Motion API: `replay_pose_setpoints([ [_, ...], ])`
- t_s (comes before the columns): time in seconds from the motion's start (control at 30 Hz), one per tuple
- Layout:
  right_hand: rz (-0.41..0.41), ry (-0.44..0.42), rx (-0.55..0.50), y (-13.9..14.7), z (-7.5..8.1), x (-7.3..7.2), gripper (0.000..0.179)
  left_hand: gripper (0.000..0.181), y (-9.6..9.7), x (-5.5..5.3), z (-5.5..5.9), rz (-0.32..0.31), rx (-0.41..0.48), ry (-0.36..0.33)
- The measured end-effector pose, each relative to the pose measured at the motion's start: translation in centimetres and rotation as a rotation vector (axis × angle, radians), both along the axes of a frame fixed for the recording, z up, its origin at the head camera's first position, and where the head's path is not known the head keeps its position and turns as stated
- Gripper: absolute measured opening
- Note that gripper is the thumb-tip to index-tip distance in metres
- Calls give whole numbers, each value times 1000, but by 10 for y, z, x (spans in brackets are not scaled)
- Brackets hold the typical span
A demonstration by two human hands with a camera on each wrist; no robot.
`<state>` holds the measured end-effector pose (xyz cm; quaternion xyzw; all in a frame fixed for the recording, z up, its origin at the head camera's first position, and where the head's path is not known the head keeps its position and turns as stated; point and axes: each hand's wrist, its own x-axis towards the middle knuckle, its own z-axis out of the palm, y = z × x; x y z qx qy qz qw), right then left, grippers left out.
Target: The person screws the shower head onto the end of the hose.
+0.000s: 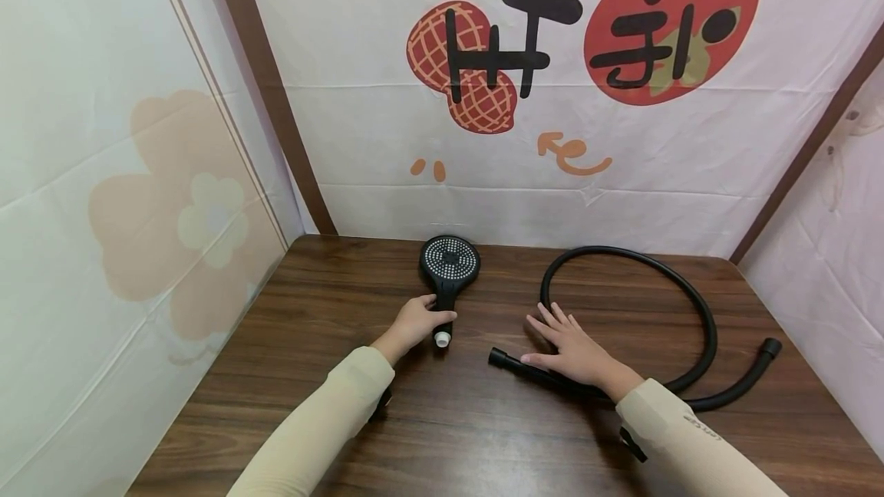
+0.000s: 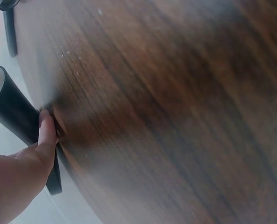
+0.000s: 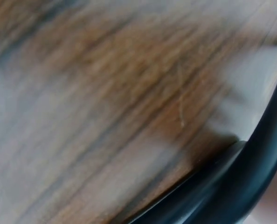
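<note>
One shower head (image 1: 450,261) is gripped by the left hand (image 1: 414,322); the hose end (image 1: 500,358) is best pinched by the splayed right hand (image 1: 578,353).

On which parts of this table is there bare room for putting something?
The wooden table is bare left of the shower head, between it and the shower hose, inside the hose's loop, and in front between the sleeves. It is crowded at the right hand, where the hose runs close, and at the handle, which the left hand grips.
</note>
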<state>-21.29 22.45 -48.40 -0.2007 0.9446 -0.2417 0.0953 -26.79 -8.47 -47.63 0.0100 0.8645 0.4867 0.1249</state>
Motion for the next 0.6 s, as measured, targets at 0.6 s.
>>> replay_pose_setpoints([
  [0.6,5,-77,4,-9,-5,2,87,73,1,1,1,-7,12,2],
])
